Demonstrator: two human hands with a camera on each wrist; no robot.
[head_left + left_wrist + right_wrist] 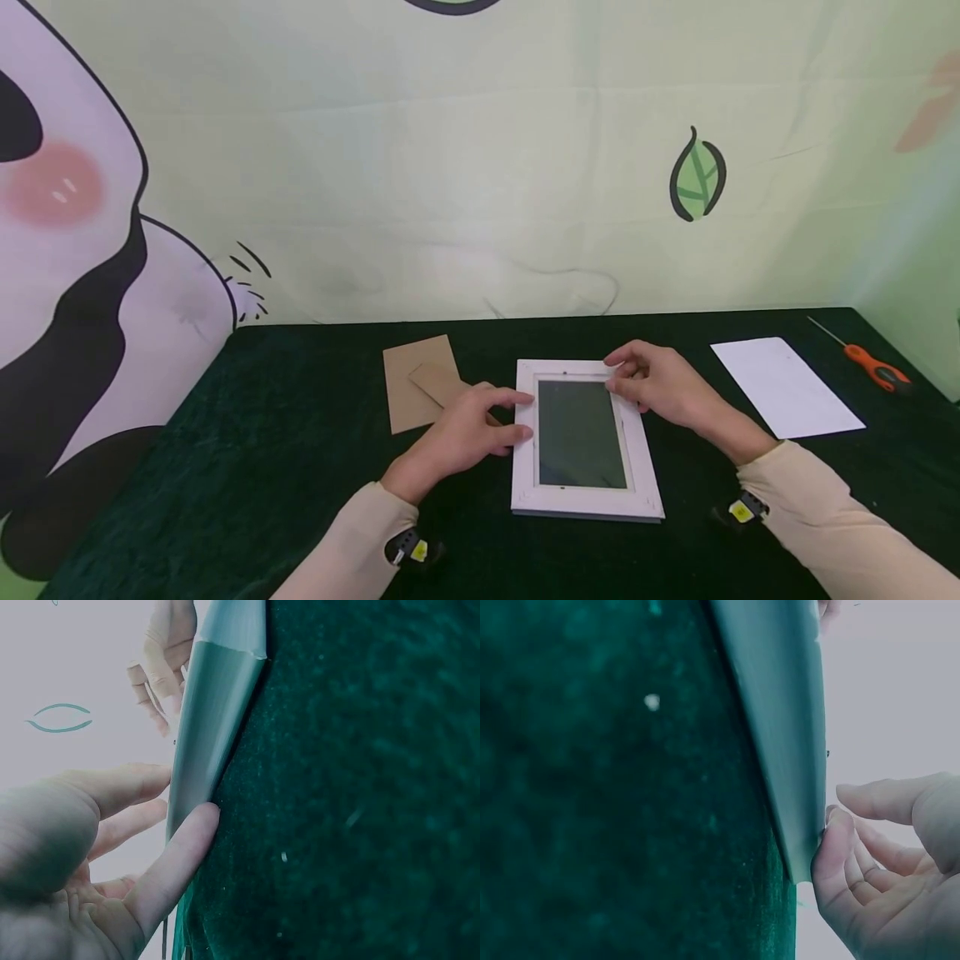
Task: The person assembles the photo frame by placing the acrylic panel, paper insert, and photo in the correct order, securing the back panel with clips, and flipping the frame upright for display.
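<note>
A white picture frame (585, 500) lies flat on the dark green tablecloth (262, 458), its dark pane showing in the middle. My left hand (465, 433) rests at the frame's left rail, with the forefinger on top and the thumb against the outer side. In the left wrist view the thumb of my left hand (90, 847) touches the frame's edge (210, 712). My right hand (663, 387) sits at the top right corner, bent fingertips on the inner rim. In the right wrist view the thumb of my right hand (900, 877) touches the frame's side (780, 712).
A brown cardboard backing (408, 400) with its stand flap (442, 383) lies just left of the frame. On the right lies a white sheet of paper (783, 387), with an orange-handled screwdriver (870, 367) at the far right edge. A printed backdrop rises behind the table.
</note>
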